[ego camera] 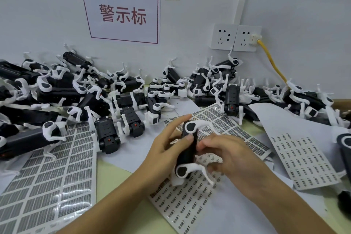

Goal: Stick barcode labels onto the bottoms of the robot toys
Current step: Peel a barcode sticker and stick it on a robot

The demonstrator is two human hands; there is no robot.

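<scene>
A black robot toy [187, 153] with white legs is held on its side above the table, its underside facing right. My left hand [167, 144] grips its body from the left, thumb on the top edge. My right hand [226, 155] has its fingers curled against the toy's underside; any label under the fingertips is hidden. Beneath the toy lies a barcode label sheet [190, 205] with small dark labels. Another sheet [303, 159] of the same kind lies to the right.
A pile of black-and-white robot toys [106, 91] fills the back of the table along the wall. A large sheet of grey labels [49, 176] lies at the left. A yellow cable [271, 61] runs from a wall socket [247, 38]. A black object [344, 144] sits at the right edge.
</scene>
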